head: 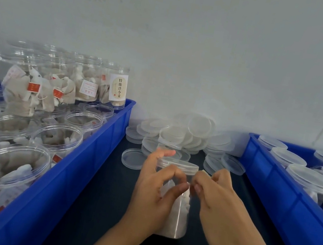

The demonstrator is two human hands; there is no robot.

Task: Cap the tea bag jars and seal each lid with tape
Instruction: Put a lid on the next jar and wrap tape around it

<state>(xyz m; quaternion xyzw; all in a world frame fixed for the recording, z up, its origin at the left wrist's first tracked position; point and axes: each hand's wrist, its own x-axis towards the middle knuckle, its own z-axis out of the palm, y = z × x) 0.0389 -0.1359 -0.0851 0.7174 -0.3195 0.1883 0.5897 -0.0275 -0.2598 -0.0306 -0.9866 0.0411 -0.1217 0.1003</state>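
A clear jar of tea bags (176,215) stands on the dark table between my hands, with a translucent lid (178,165) on its top. My left hand (154,192) wraps the jar's upper left side, thumb and forefinger curled against it just under the lid. My right hand (213,190) is at the jar's right, its fingertips pinching something small and pale at the lid's edge; whether this is tape I cannot tell. No tape roll is in view.
A blue bin (72,182) on the left holds several open jars of tea bags, with more stacked at its back. A blue bin (285,200) on the right holds several capped jars. A heap of loose lids (177,136) lies behind the jar, against the wall.
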